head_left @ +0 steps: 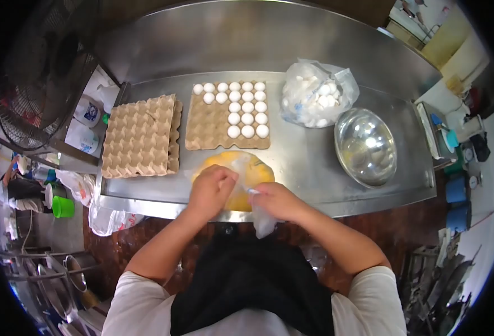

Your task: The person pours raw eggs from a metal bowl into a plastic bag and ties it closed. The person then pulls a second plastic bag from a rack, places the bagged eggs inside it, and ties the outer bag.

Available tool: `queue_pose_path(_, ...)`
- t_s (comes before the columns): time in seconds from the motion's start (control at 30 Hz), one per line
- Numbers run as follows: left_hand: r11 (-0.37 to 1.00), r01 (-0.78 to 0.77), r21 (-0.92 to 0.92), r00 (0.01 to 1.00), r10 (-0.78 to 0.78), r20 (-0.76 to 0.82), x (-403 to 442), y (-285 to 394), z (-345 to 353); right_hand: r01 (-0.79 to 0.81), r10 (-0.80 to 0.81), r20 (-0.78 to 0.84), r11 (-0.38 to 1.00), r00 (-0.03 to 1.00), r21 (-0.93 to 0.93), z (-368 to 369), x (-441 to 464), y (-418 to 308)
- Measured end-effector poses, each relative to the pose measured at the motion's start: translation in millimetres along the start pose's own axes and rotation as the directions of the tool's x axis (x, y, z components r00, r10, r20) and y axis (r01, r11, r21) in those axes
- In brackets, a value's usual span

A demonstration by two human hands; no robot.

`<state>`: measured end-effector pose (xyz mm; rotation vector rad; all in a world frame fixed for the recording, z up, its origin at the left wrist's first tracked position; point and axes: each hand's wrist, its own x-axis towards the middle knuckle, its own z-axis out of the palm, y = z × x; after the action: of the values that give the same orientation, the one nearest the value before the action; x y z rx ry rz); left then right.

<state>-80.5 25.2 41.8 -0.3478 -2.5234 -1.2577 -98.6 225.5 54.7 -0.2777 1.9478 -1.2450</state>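
Note:
A clear plastic bag (pixel 237 197) with yellow contents that look like beaten egg lies at the table's front edge. My left hand (pixel 212 189) is closed at the upper left of this bag, its fingertips pinched against the plastic. My right hand (pixel 278 200) is closed around the gathered plastic on the right side, and a loose end hangs below it over the edge. Just beyond the bag stands a cardboard egg tray (pixel 206 126), partly filled with white eggs (pixel 247 107). How the plastic runs between my fingers is partly hidden.
Stacked bare egg trays (pixel 138 137) are at the left. A plastic bag of eggshells (pixel 318 95) and a shiny metal bowl (pixel 365 148) sit to the right. The steel table (pixel 308 173) has a raised front rim. A fan (pixel 43 78) stands at far left.

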Motion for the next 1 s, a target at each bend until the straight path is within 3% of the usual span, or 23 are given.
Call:
queue_pose_path(0.03, 0.924, 0.345, -0.164, 0.919, -0.298, 0.258, 1.9, 0.2, -4.0, -0.014, 0.005, 0.041, 0.969, 0.999, 0.245, 5.8, 2.4, 1.4)
queue_pose_path(0.07, 0.710, 0.669, -0.219, 0.692, -0.489, 0.531, 5.6, 2.1, -10.5, -0.040, 0.001, 0.081, 0.879, 0.997, 0.474, 18.5, 4.6, 0.2)
queue_pose_path(0.1, 0.396, 0.905, -0.154, 0.364, -0.535, 0.763, 5.9, 4.2, -13.0, -0.076, -0.008, 0.122, 0.736, 0.993, 0.673, 32.3, 5.1, -1.6)
queue_pose_path(0.13, 0.327, 0.927, -0.185, 0.351, -0.579, 0.736, 2.7, 1.4, -3.5, -0.017, -0.043, 0.086, 0.805, 0.995, 0.593, 48.1, 7.4, -0.4)
queue_pose_path(0.23, 0.672, 0.740, 0.013, 0.489, -0.552, 0.675, 4.6, -28.1, 0.6, 0.120, -0.134, 0.040, 0.960, 0.990, 0.254, 63.1, 15.7, 11.1)
queue_pose_path(0.27, 0.867, 0.460, 0.190, 0.602, -0.462, 0.651, 8.9, -33.4, -6.4, 0.129, -0.136, 0.075, 0.988, 0.988, 0.090, 50.8, 15.4, 16.7)
queue_pose_path(0.3, 0.917, 0.238, 0.320, 0.709, -0.389, 0.589, 17.2, -21.1, -10.0, 0.138, -0.129, 0.115, 0.987, 0.985, -0.079, 39.8, 14.0, 21.7)
queue_pose_path(0.37, 0.794, -0.196, 0.575, 0.851, -0.153, 0.502, 31.2, 8.3, -17.2, 0.156, -0.160, -0.013, 0.975, 0.987, -0.159, 27.2, 6.2, 16.4)
queue_pose_path(0.43, 0.769, -0.275, 0.577, 0.882, -0.037, 0.470, 32.0, 10.3, -9.7, 0.184, -0.229, -0.109, 0.928, 0.967, -0.323, 16.3, 10.2, 10.9)
queue_pose_path(0.5, 0.724, -0.375, 0.579, 0.890, 0.109, 0.442, 32.8, 8.9, -5.6, 0.256, -0.281, -0.253, 0.958, 0.926, -0.126, 11.7, 21.4, 13.3)
queue_pose_path(0.6, 0.783, -0.361, 0.506, 0.916, 0.195, 0.351, 25.9, -8.0, 4.8, 0.318, -0.220, -0.408, 0.929, 0.886, 0.190, 18.0, 57.0, 36.2)
queue_pose_path(0.63, 0.820, -0.338, 0.462, 0.928, 0.211, 0.306, 22.9, -15.7, 9.5, 0.290, -0.083, -0.360, 0.768, 0.929, 0.572, 24.6, 66.3, 39.6)
queue_pose_path(0.67, 0.854, -0.313, 0.415, 0.941, 0.220, 0.256, 19.3, -24.1, 14.8, 0.211, 0.024, -0.252, 0.476, 0.967, 0.854, 32.5, 75.0, 42.9)
queue_pose_path(0.7, 0.885, -0.286, 0.367, 0.953, 0.224, 0.204, 15.5, -28.2, 17.4, 0.093, 0.084, -0.102, 0.103, 0.991, 0.990, 38.1, 77.9, 40.1)
queue_pose_path(0.8, 0.919, -0.233, 0.318, 0.970, 0.198, 0.139, 4.6, -35.2, 19.9, -0.094, 0.084, 0.102, -0.101, 0.991, 0.990, 30.6, 76.7, 39.2)
queue_pose_path(0.9, 0.950, -0.153, 0.271, 0.987, 0.132, 0.094, -2.0, -37.1, 22.6, 0.041, 0.018, -0.046, 0.225, 0.999, 0.973, 25.3, 54.9, 20.1)
queue_pose_path(1.0, 0.931, -0.241, 0.273, 0.969, 0.217, 0.116, -1.2, -33.8, 23.6, 0.334, -0.045, -0.416, 0.675, 0.908, 0.658, 35.5, 60.5, 22.1)
